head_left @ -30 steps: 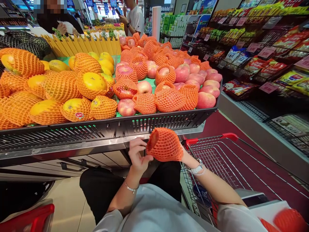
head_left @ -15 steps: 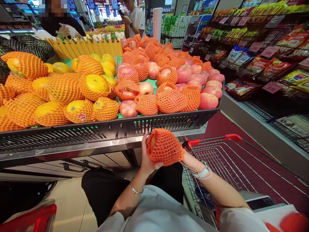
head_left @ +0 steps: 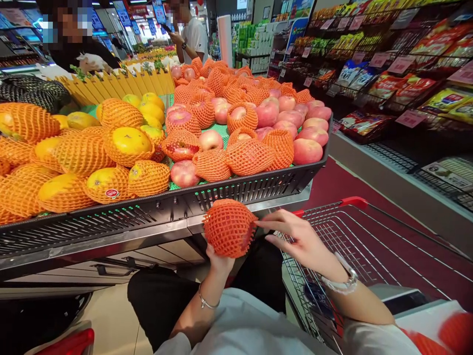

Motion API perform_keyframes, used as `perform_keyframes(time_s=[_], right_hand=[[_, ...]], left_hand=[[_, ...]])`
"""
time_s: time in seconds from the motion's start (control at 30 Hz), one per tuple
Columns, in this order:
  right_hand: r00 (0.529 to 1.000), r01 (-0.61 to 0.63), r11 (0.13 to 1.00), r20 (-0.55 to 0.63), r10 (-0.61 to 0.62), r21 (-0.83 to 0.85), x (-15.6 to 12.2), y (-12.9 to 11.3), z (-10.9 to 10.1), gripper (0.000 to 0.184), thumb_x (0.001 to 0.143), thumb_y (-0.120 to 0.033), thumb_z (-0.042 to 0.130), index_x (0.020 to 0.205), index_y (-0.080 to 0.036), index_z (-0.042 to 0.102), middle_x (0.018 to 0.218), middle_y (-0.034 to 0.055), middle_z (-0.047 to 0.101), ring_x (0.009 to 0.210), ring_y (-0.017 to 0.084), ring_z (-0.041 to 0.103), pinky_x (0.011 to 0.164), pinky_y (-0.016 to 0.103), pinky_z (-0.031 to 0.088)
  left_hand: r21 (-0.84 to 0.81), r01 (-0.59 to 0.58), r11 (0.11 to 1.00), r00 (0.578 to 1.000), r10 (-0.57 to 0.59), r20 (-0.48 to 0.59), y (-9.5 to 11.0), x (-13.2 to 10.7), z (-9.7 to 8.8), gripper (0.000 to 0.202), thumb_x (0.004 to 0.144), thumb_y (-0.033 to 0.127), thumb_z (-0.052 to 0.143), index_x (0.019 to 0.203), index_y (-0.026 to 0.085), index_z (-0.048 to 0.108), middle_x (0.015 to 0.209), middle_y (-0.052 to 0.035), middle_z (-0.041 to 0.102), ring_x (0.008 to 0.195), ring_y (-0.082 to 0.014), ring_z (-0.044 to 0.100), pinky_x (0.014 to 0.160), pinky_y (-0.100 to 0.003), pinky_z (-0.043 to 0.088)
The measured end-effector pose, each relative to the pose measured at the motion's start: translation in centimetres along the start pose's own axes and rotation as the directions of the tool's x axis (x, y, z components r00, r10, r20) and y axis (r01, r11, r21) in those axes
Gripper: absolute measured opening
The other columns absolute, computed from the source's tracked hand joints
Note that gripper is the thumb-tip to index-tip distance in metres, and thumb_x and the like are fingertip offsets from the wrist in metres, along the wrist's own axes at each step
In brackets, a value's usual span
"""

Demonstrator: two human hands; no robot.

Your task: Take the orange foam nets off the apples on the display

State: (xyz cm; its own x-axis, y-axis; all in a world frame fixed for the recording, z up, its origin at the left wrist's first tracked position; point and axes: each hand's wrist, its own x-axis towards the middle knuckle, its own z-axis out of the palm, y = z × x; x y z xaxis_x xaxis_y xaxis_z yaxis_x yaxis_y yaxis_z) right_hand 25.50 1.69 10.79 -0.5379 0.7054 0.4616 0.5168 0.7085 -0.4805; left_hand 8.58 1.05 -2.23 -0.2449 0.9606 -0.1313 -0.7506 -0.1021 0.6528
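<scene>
L hand cups the netted fruit from 6 o'clock, palm up w/ fingers closed round its underside, mostly hidden behind it. R hand sits at the fruit's 3 o'clock, fingers spread apart & holding nothing; the index tip touches the orange foam net. Fruit is held in the air just below the black display tray, which is at its 12 o'clock. Netted & bare apples are piled in the tray. Wire cart at 4 o'clock, under the R wrist.
</scene>
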Motion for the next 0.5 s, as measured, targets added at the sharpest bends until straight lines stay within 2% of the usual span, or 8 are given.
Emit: perform_keyframes(time_s=[0.1,0.23,0.3,0.4,0.43,0.5], right_hand=[[0.998,0.052,0.999,0.030,-0.051,-0.008,0.3,-0.3,0.7,0.051,0.094,-0.025,0.053,0.144,-0.025,0.042,0.130,0.0121,0.053,0.119,0.024,0.051,0.098,0.040,0.048],[0.997,0.050,0.998,0.051,-0.051,0.031,0.4,-0.2,2.0,0.064,0.094,-0.023,0.054,0.151,-0.025,0.025,0.145,0.0120,0.039,0.136,0.024,0.034,0.114,0.045,0.034],[0.999,0.033,0.997,0.033,-0.036,0.076,0.2,0.0,2.5,0.066,0.094,-0.022,0.054,0.151,-0.026,0.023,0.148,0.0110,0.034,0.139,0.023,0.031,0.116,0.042,0.030],[0.999,0.035,0.986,-0.028,-0.031,0.164,-0.1,0.3,3.0,0.062,0.094,-0.024,0.052,0.150,-0.028,0.026,0.147,0.0106,0.034,0.138,0.022,0.032,0.116,0.040,0.030],[0.999,0.036,0.983,-0.031,-0.031,0.178,-0.1,0.4,3.0,0.061,0.094,-0.025,0.052,0.150,-0.028,0.027,0.145,0.0109,0.035,0.137,0.022,0.034,0.114,0.039,0.032],[0.999,0.030,0.985,-0.032,-0.025,0.170,-0.2,0.5,2.9,0.058,0.093,-0.026,0.054,0.147,-0.028,0.033,0.139,0.0105,0.039,0.131,0.022,0.040,0.111,0.038,0.036]], left_hand=[[0.000,-0.037,0.999,0.998,0.036,0.047,-0.4,0.0,-0.6,0.081,0.047,0.086,0.064,0.103,0.028,0.067,0.105,-0.0071,0.067,0.100,-0.0291,0.062,0.083,-0.042,0.055],[0.071,-0.116,0.991,0.980,0.103,0.169,-0.1,0.2,-0.8,0.090,0.049,0.081,0.069,0.123,0.030,0.058,0.118,-0.0087,0.062,0.107,-0.0292,0.060,0.087,-0.043,0.054],[0.122,-0.191,0.974,0.952,0.154,0.266,0.6,0.3,-0.5,0.096,0.054,0.072,0.073,0.137,0.032,0.044,0.127,-0.0102,0.056,0.115,-0.0299,0.056,0.094,-0.045,0.052],[0.157,-0.323,0.933,0.884,0.237,0.404,1.5,0.1,0.3,0.113,0.059,0.061,0.077,0.151,0.037,0.016,0.145,-0.0099,0.039,0.132,-0.0307,0.043,0.108,-0.050,0.039],[0.160,-0.346,0.925,0.872,0.253,0.419,1.7,0.0,0.4,0.115,0.059,0.059,0.078,0.151,0.038,0.012,0.148,-0.0092,0.035,0.134,-0.0305,0.040,0.111,-0.050,0.036],[0.154,-0.342,0.927,0.886,0.262,0.383,1.5,-0.4,0.5,0.110,0.060,0.060,0.077,0.150,0.036,0.018,0.146,-0.0089,0.037,0.131,-0.0300,0.043,0.110,-0.048,0.038]])
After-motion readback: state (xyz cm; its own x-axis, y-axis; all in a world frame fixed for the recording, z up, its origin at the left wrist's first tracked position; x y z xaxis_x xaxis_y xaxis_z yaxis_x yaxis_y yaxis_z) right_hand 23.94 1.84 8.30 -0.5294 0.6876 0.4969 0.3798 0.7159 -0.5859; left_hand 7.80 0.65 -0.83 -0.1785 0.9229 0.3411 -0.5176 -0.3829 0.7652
